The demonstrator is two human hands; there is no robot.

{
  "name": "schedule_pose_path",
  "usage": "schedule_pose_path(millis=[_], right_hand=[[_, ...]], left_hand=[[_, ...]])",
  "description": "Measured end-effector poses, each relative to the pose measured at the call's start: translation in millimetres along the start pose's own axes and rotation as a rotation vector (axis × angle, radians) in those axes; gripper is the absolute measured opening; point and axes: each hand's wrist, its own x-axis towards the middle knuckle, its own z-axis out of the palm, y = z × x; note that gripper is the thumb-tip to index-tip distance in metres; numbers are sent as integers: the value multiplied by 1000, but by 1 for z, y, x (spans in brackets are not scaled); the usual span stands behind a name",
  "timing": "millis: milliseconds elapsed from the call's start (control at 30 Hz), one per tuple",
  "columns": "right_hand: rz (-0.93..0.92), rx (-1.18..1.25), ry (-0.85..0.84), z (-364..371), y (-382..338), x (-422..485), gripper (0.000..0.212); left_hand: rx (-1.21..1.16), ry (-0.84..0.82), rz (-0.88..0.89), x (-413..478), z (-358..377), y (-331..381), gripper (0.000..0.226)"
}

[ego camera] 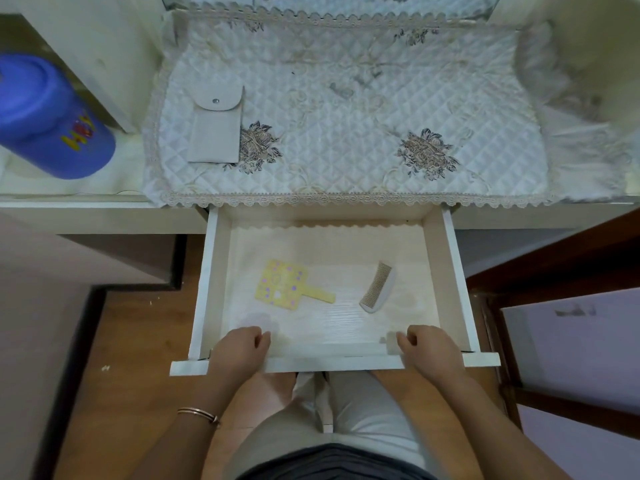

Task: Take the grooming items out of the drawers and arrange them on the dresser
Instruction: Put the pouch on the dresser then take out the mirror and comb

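Note:
A white drawer (pixel 450 271) stands pulled out below the dresser top. Inside lie a yellow hand mirror (pixel 282 285) with purple dots at the left and a pale comb (pixel 379 286) at the right. My left hand (pixel 240 348) curls over the drawer's front panel (pixel 332 362) at its left, fingers hooked inside. My right hand (pixel 429 351) grips the same panel at its right. On the dresser's quilted cloth (pixel 346 109) a grey snap pouch (pixel 216 128) lies at the left.
A blue plastic jar (pixel 48 119) stands on the lower shelf at the far left. A dark wooden frame (pixel 554 265) runs along the right of the drawer. Wooden floor and my legs are below the drawer.

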Motion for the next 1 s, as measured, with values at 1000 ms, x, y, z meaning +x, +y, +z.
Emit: schedule_pose_path(millis=[1000], right_hand=[[231,375,-4,11,-57,130,46]], left_hand=[[-159,114,37,106,43,71,39]])
